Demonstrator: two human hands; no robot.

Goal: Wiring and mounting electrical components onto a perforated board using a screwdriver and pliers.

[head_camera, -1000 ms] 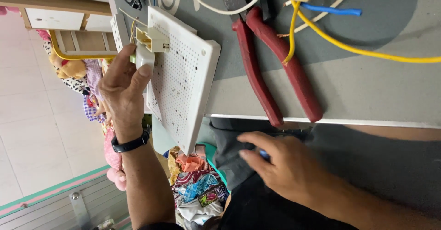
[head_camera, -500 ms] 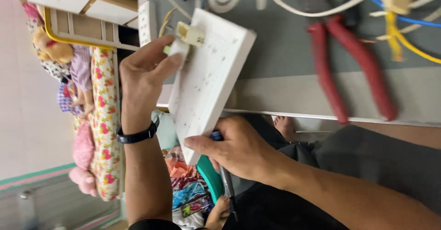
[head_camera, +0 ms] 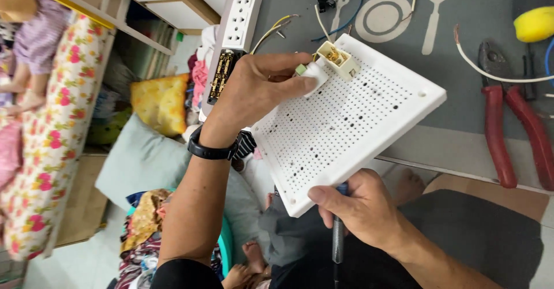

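Note:
A white perforated board sticks out over the table edge, tilted. My left hand, with a black watch on its wrist, grips the board's upper corner and pinches a small white switch part against it. A cream terminal block with wires sits on the board just beside my fingers. My right hand is at the board's lower edge, wrapped around a dark slim screwdriver whose handle points down toward my lap.
Red-handled pliers lie on the grey table mat at right, near a yellow object and loose wires. A white socket strip sits at the table's left edge. Pillows, clothes and a floral mattress are on the floor at left.
The view shifted so the board sits more central. My right hand rose from my lap to the board's lower edge with the screwdriver. The left hand kept its grip.

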